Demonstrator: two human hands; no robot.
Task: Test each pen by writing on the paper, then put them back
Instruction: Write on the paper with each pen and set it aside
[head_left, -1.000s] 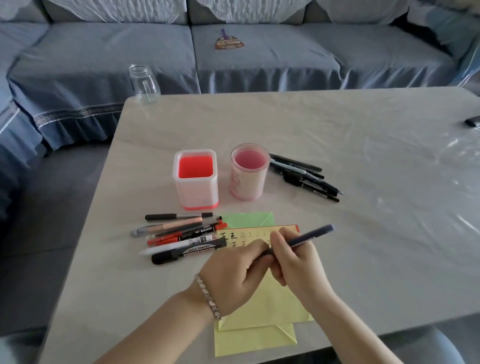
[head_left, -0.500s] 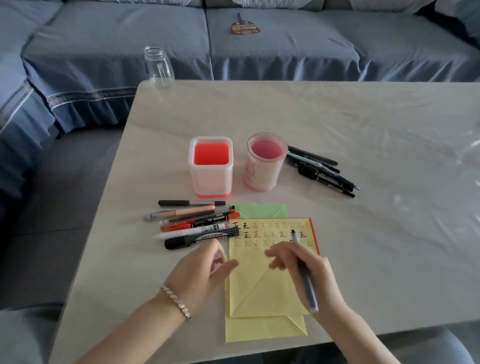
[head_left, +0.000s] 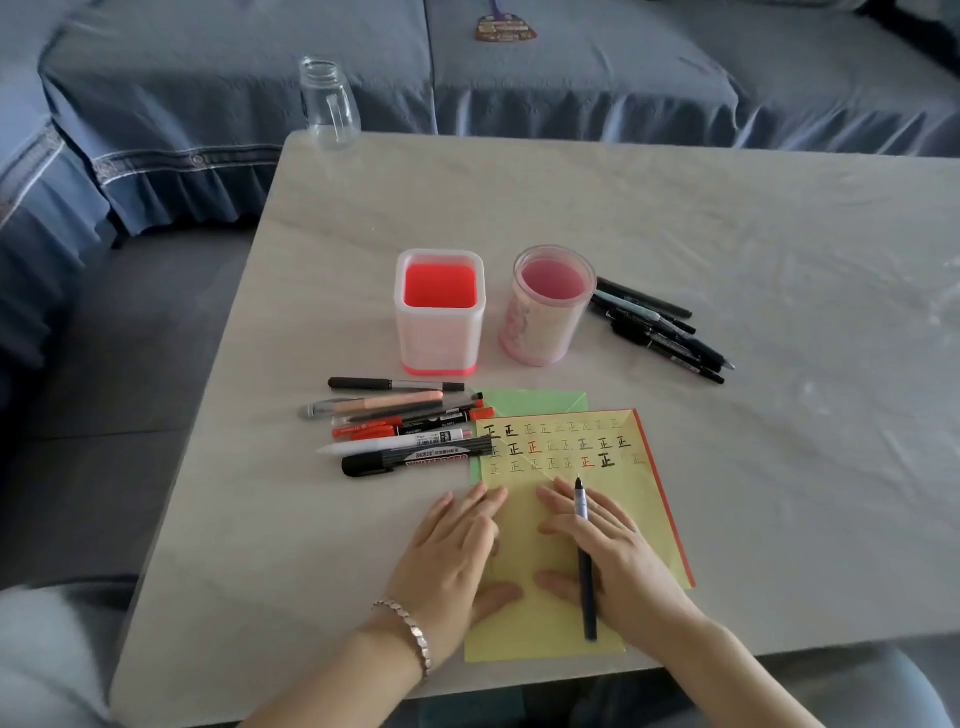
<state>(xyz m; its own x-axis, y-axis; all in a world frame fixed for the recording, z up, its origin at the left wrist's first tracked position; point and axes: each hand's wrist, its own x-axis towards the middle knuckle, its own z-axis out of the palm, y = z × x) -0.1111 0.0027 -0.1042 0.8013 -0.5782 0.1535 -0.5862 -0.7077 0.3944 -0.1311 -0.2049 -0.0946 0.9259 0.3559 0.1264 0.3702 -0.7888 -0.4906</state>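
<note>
A yellow paper with rows of written test marks lies near the table's front edge, over a green sheet. My left hand presses flat on the paper's left edge, fingers straight. My right hand also lies flat on the paper, with a dark blue pen pinched between two fingers, tip pointing away from me. Several pens and markers lie left of the paper. Behind stand a square red-bottomed holder and a round pink holder, with several black pens to their right.
A clear glass jar stands at the table's far left corner. A blue sofa runs behind and to the left of the pale table. A small flat object lies on the sofa seat.
The right hand turned the pen from across both hands to pointing forward. Both hands then spread flat on the yellow paper. The view moved closer.
</note>
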